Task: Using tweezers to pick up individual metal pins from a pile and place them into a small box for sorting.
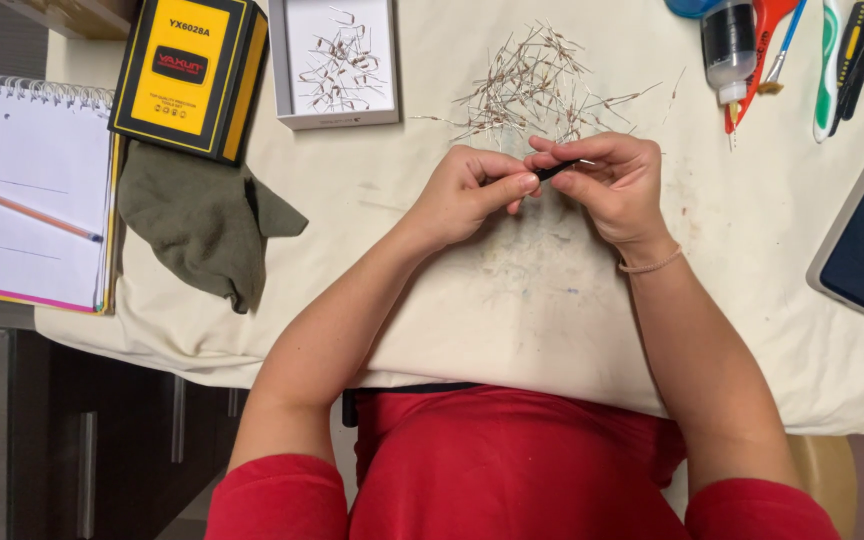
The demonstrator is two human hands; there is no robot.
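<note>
In the head view, the left hand [467, 190] and the right hand [607, 180] met over a cream cloth [532, 300] spread on the table. The right hand was closed on black tweezers [559, 171], whose tip pointed toward the left hand; the left fingertips [524, 184] were pinched together there, most likely on a single resistor too small to make out. Just behind the hands lay a loose pile of resistors [532, 85], and more sat in a shallow white box [337, 62]. Such parts looked feather-light, with thin wire leads that would bend easily, so the small body seemed the safer place to grip. Left of the box lay a yellow-and-black case [187, 75], an olive rag [202, 220] and a spiral notebook [27, 190] carrying a pencil [34, 214].
</note>
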